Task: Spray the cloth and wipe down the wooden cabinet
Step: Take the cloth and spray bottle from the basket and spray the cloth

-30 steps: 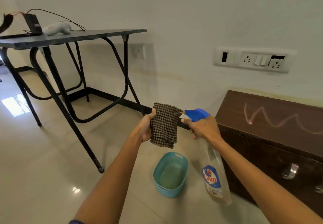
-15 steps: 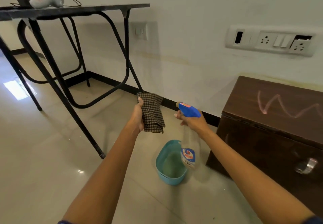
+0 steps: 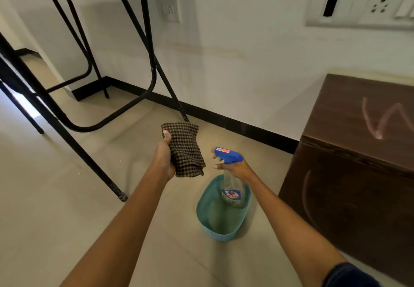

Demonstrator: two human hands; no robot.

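Observation:
My left hand (image 3: pixel 164 159) grips a folded brown checked cloth (image 3: pixel 184 150) and holds it up over the floor. My right hand (image 3: pixel 235 168) is closed around the neck of a clear spray bottle (image 3: pixel 231 186) with a blue trigger head, its nozzle pointing left toward the cloth a short gap away. The bottle's lower end hangs over a teal plastic tub (image 3: pixel 221 221) on the floor. The dark wooden cabinet (image 3: pixel 349 174) stands at the right against the wall, with pinkish scribbles on its top and front.
A black metal folding table (image 3: pixel 74 98) stands at the left, its legs and curved frame reaching the tiled floor. A white wall with a black skirting runs behind. A socket panel (image 3: pixel 363 6) is mounted above the cabinet.
The view has tilted downward and closer. Both hands have lowered, the cloth and bottle have drawn a little apart, and the bottle now hangs upright over the tub.

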